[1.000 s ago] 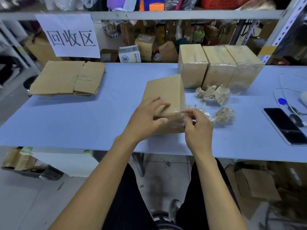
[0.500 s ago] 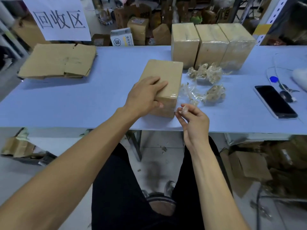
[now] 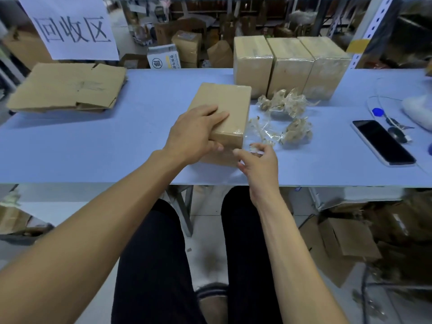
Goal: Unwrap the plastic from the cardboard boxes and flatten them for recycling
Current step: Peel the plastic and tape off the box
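**Wrapped box held near the worktop's front edge**

A cardboard box [image 3: 223,106], with clear plastic film visible around its near end, lay flat on the blue worktop [image 3: 93,146], close to the front edge and roughly at the middle. The left hand [image 3: 195,134] rested on the box's near left corner, its fingers spread over the top face and its thumb curled against the near side. The right hand [image 3: 258,163] was just beside the box's near right corner, its thumb and fingers pinching a strip of plastic film [image 3: 256,148]; whether that strip was joined to the box could not be told.

Just to the right of the box lay crumpled wads of plastic [image 3: 284,105], some nearer, some farther back. Behind them, three wrapped boxes [image 3: 289,64] stood upright in a row, touching side by side, at the far edge of the worktop. Well apart, at the far left, lay a pile of flattened cardboard [image 3: 67,87], under a hanging paper sign [image 3: 70,26] with handwritten characters. At the right, a dark phone [image 3: 383,142] lay face up, with keys and a blue tag [image 3: 379,113] near it.
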